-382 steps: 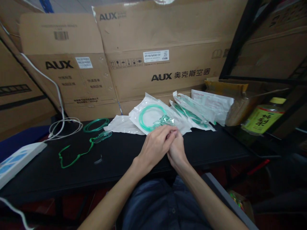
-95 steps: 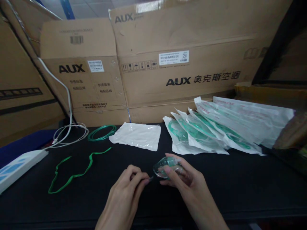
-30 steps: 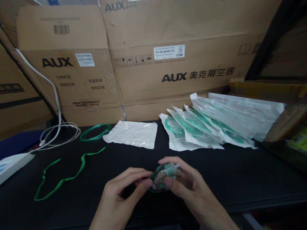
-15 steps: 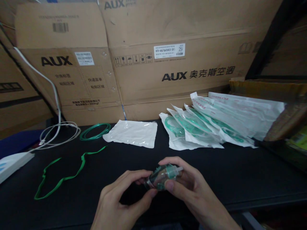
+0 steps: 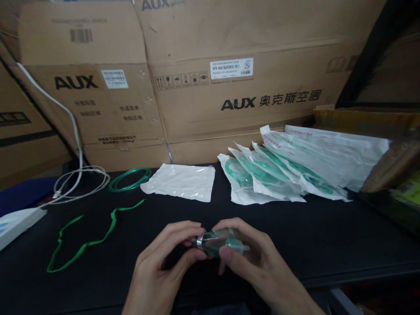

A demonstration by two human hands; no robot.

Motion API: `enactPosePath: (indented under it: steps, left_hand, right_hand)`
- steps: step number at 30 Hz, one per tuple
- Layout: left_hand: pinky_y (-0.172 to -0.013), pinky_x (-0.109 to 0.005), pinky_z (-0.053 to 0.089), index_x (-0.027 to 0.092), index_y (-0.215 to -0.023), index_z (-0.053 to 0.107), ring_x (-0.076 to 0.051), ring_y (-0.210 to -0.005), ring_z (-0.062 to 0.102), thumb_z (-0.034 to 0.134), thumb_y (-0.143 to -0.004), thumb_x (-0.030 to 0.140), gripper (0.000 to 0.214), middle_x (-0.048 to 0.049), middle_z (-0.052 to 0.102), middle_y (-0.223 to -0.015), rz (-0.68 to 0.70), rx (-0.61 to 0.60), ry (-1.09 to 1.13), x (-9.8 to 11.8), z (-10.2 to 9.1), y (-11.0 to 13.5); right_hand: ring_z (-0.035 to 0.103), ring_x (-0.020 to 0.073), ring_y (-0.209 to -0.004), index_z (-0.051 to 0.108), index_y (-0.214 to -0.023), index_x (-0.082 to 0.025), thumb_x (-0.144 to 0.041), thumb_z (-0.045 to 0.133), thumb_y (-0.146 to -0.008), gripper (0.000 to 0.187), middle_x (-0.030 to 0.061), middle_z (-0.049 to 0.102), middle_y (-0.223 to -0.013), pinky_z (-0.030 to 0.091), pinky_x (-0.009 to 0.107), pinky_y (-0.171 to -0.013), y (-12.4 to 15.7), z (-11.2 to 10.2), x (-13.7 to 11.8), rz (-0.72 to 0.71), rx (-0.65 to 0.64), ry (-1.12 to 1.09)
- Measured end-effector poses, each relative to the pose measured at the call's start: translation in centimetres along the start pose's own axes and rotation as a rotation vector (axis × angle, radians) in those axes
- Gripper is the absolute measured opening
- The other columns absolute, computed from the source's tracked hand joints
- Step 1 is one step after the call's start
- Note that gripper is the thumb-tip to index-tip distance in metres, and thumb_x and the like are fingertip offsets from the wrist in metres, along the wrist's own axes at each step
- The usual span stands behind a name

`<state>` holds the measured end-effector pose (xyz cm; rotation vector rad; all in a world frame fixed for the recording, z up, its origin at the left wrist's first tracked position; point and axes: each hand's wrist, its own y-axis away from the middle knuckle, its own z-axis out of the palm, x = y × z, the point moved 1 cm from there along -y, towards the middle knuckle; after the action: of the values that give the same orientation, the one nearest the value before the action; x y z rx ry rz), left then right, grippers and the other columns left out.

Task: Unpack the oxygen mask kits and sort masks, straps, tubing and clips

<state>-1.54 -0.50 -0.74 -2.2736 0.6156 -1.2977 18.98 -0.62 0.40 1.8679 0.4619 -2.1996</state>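
Both of my hands hold a small clear plastic mask (image 5: 218, 241) with a green connector just above the near edge of the black table (image 5: 328, 236). My left hand (image 5: 164, 267) pinches its left end, where a small metal strip shows. My right hand (image 5: 254, 262) cups it from the right, thumb across the front. A loose green elastic strap (image 5: 88, 240) lies on the table to the left. A coil of green tubing (image 5: 129, 180) lies farther back left.
An empty white pouch (image 5: 180, 181) lies flat at the table's middle back. Several sealed pouches (image 5: 288, 168) with green tubing fan out at the back right. Large cardboard boxes (image 5: 229, 65) stand behind. A white cable (image 5: 77, 179) and a white device (image 5: 15, 221) are at the left.
The mask has turned in my hands, and the metal strip now faces up at the left. My hands sit slightly lower and closer together than a second ago.
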Motion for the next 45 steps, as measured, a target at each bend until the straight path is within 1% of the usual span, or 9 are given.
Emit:
enactPosePath:
  steps: [6,10,14,17,20,23,30,36,45]
  left_hand:
    - [-0.081,-0.015,0.059,0.035,-0.108,0.078,-0.015,-0.094,0.074,0.075,-0.088,0.019,0.026,0.0011,0.076,-0.105,0.045,-0.022,0.005,0.7,-0.1,-0.2]
    - [-0.081,-0.015,0.059,0.034,-0.106,0.079,-0.015,-0.092,0.075,0.074,-0.087,0.020,0.025,0.0009,0.077,-0.104,-0.014,0.009,0.008,1.0,-0.2,0.2]
    - [-0.078,-0.020,0.062,0.029,-0.104,0.080,-0.018,-0.087,0.075,0.079,-0.082,0.024,0.023,-0.0026,0.077,-0.102,-0.171,0.056,0.120,0.8,0.1,0.2]
    - [-0.059,-0.021,0.062,0.022,-0.102,0.077,-0.017,-0.067,0.072,0.085,-0.073,0.028,0.031,-0.0023,0.074,-0.086,-0.363,0.118,0.284,0.4,0.4,0.1]
    - [-0.048,-0.019,0.056,0.017,-0.092,0.074,-0.015,-0.055,0.067,0.086,-0.070,0.033,0.029,-0.0012,0.071,-0.071,-0.558,0.103,0.364,0.0,0.5,-0.1]
    - [-0.047,-0.021,0.056,0.015,-0.082,0.073,-0.017,-0.052,0.068,0.089,-0.065,0.038,0.032,-0.0027,0.072,-0.065,-0.653,0.046,0.410,-0.1,0.3,-0.4]
    - [-0.063,-0.026,0.061,0.016,-0.072,0.075,-0.022,-0.066,0.074,0.091,-0.060,0.039,0.031,-0.0062,0.076,-0.070,-0.668,-0.003,0.436,0.2,0.0,-0.9]
    - [-0.075,-0.028,0.062,0.015,-0.081,0.078,-0.025,-0.081,0.077,0.089,-0.066,0.037,0.029,-0.0084,0.080,-0.082,-0.683,0.031,0.434,1.1,-0.2,-0.9]
    - [-0.069,-0.027,0.063,0.015,-0.086,0.078,-0.027,-0.080,0.078,0.087,-0.068,0.044,0.035,-0.0094,0.081,-0.083,-0.658,0.047,0.397,1.0,-0.4,-0.8]
  right_hand:
    - [0.067,0.0127,-0.076,0.067,-0.108,-0.019,-0.047,0.074,-0.090,0.034,0.0042,0.073,-0.093,0.056,0.026,-0.074,0.2,0.0,-0.2,-0.003,-0.007,-0.064]
    - [0.069,0.0149,-0.077,0.065,-0.107,-0.017,-0.048,0.073,-0.090,0.036,0.0054,0.074,-0.089,0.058,0.026,-0.069,0.1,0.2,0.0,0.010,-0.055,-0.140]
    - [0.071,0.0148,-0.075,0.064,-0.106,-0.018,-0.044,0.075,-0.090,0.033,0.0047,0.073,-0.090,0.058,0.026,-0.067,0.1,0.2,0.0,0.020,-0.079,-0.169]
    - [0.070,0.0133,-0.074,0.063,-0.107,-0.019,-0.042,0.077,-0.089,0.033,0.0041,0.074,-0.093,0.057,0.025,-0.068,0.2,0.1,0.0,0.029,-0.100,-0.168]
    - [0.071,0.0121,-0.081,0.063,-0.111,-0.021,-0.033,0.079,-0.087,0.031,0.0021,0.075,-0.099,0.056,0.025,-0.077,0.2,0.2,0.3,0.012,-0.082,-0.098]
    - [0.070,0.0139,-0.099,0.064,-0.115,-0.025,-0.020,0.077,-0.087,0.032,0.0008,0.074,-0.111,0.053,0.025,-0.090,0.2,0.3,0.7,-0.058,-0.048,0.007]
    - [0.072,0.0163,-0.104,0.066,-0.116,-0.027,-0.014,0.073,-0.085,0.034,-0.0002,0.075,-0.110,0.056,0.026,-0.090,0.2,0.4,1.3,-0.166,0.008,0.153]
    - [0.066,0.0193,-0.121,0.065,-0.120,-0.029,-0.017,0.075,-0.086,0.038,0.0026,0.069,-0.130,0.051,0.032,-0.106,0.0,0.5,2.4,-0.263,0.084,0.293]
    - [0.060,0.0265,-0.130,0.069,-0.112,-0.026,-0.031,0.074,-0.090,0.023,0.0091,0.061,-0.142,0.046,0.041,-0.112,0.7,0.7,1.9,-0.287,0.079,0.397]
